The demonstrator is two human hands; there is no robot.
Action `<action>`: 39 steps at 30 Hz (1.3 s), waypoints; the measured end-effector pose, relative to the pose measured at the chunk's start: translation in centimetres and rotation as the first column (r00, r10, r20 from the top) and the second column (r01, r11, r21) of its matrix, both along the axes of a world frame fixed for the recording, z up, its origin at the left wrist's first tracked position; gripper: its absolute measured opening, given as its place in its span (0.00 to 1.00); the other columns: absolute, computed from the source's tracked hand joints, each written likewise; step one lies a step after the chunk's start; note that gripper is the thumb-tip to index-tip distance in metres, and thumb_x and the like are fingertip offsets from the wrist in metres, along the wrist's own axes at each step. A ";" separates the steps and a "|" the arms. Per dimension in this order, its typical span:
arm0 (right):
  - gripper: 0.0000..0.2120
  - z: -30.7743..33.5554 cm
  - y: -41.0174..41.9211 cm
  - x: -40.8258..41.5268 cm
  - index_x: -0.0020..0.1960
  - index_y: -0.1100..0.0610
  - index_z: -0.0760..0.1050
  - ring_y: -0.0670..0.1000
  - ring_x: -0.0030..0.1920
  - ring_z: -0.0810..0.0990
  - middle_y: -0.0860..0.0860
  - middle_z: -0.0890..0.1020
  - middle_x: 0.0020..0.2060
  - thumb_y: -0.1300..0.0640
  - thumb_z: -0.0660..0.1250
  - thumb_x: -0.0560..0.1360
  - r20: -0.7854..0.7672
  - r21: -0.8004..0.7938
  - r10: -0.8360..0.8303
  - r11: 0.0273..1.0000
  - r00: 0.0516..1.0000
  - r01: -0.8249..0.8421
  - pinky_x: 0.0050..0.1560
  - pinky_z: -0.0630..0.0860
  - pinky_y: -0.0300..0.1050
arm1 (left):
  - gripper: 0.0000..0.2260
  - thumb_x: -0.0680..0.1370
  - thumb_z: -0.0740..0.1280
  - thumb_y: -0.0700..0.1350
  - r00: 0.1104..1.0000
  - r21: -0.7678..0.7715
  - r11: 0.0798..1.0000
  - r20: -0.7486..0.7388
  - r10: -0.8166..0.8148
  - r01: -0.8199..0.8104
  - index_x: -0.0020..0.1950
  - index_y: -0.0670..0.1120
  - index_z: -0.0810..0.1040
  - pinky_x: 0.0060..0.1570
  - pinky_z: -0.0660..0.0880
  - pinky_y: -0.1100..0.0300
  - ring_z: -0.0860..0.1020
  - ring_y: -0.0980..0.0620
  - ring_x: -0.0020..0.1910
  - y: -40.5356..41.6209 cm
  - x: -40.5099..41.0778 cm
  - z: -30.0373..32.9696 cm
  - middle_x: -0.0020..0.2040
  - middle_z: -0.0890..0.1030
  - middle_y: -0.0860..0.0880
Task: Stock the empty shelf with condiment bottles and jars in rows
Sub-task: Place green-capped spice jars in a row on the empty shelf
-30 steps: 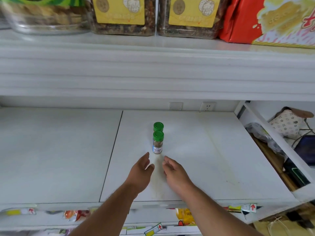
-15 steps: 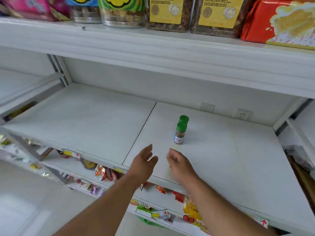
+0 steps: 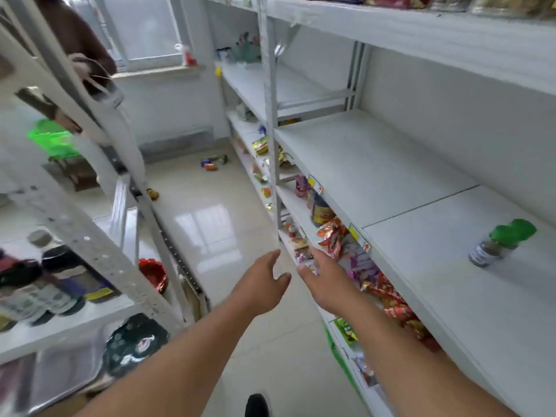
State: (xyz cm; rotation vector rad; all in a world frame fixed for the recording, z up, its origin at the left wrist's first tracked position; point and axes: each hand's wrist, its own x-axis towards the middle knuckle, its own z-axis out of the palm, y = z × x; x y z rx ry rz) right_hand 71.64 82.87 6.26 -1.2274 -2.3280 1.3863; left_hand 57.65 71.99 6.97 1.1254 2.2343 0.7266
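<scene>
Two small spice bottles with green caps [image 3: 499, 243] stand one behind the other on the white shelf [image 3: 376, 170] at the right. My left hand [image 3: 261, 284] and my right hand [image 3: 328, 281] are out over the aisle, away from the shelf, fingers apart and holding nothing. The bottles are far to the right of both hands. The view is blurred.
A second white rack [image 3: 99, 254] with dark jars and packets stands at the left. Snack packets [image 3: 334, 236] fill the lower shelves at the right. The tiled aisle floor [image 3: 210, 224] runs between. Another person [image 3: 75, 40] stands at the far left near a green basket [image 3: 51, 139].
My view has swung left from the shelf to the aisle. Both hands have drawn back off the shelf and now hang over the floor. The two bottles stay in place.
</scene>
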 end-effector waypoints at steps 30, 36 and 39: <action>0.32 -0.4 -50.4 -23.5 0.81 0.47 0.61 0.49 0.78 0.66 0.45 0.66 0.79 0.37 0.61 0.80 0.032 0.054 0.721 0.690 0.692 -0.722 0.77 0.65 0.54 | 0.23 0.79 0.66 0.53 0.524 0.055 0.522 0.167 0.835 -0.851 0.74 0.53 0.70 0.49 0.77 0.62 0.75 0.55 0.58 -57.9 -12.0 -0.7 0.64 0.74 0.58; 0.32 0.0 -54.4 -27.5 0.81 0.46 0.58 0.50 0.79 0.64 0.46 0.64 0.80 0.37 0.61 0.81 0.050 0.057 0.754 0.653 0.655 -0.756 0.77 0.65 0.56 | 0.24 0.81 0.65 0.49 0.467 0.076 0.462 0.194 0.862 -0.884 0.78 0.51 0.66 0.62 0.73 0.55 0.75 0.51 0.63 -61.8 -15.5 -1.4 0.73 0.73 0.47; 0.32 -0.2 -55.5 -30.4 0.81 0.47 0.59 0.50 0.79 0.65 0.46 0.64 0.80 0.38 0.61 0.81 0.036 0.057 0.753 0.655 0.657 -0.753 0.77 0.66 0.57 | 0.26 0.81 0.66 0.49 0.455 0.075 0.449 0.180 0.872 -0.890 0.79 0.52 0.65 0.67 0.71 0.54 0.71 0.48 0.72 -62.9 -17.8 -1.3 0.75 0.71 0.48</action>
